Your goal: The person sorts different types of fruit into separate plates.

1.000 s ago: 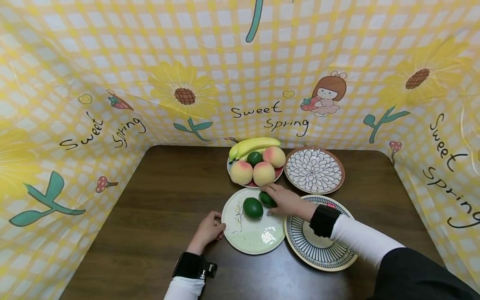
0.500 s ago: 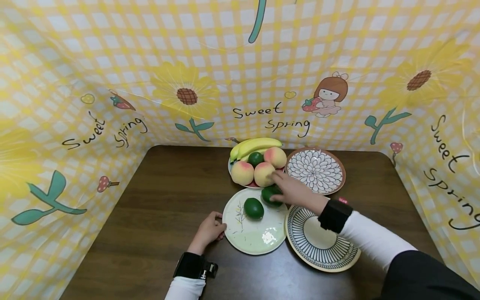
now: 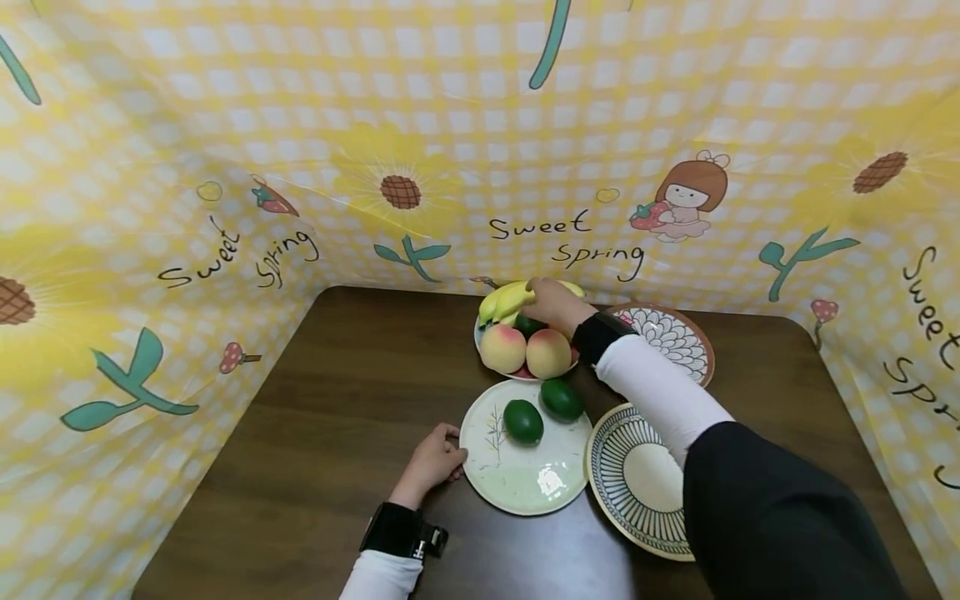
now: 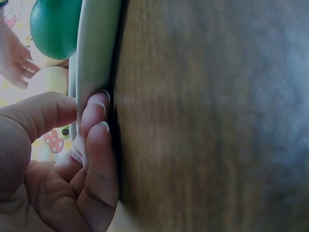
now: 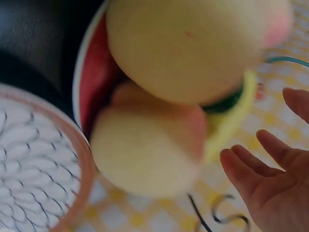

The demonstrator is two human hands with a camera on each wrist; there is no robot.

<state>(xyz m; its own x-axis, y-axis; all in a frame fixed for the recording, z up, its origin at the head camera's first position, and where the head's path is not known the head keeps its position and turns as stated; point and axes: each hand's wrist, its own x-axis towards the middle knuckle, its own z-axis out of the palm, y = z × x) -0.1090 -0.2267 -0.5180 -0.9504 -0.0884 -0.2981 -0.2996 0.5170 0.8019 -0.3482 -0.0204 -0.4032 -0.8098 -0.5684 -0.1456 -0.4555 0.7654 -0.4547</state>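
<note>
Currently, my left hand (image 3: 432,458) pinches the pale plate (image 3: 495,485) at its left rim; my right hand (image 3: 558,304), fingers spread, grips nothing, over the far fruit plate (image 5: 92,72). Likely the reaching step; next calls for closing on 1 fruit. Counts: 2 green fruits (image 3: 522,422) near, 1 far; 3 peaches (image 3: 548,354); 1 banana bunch (image 3: 504,302); 2 patterned plates (image 3: 652,477) right.

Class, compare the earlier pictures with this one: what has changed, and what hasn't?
The right hand has let go of the farther green fruit, leaving it on the pale plate, and moved forward to above the bananas. The left hand still holds that plate's edge, and the nearer green fruit stays put.
</note>
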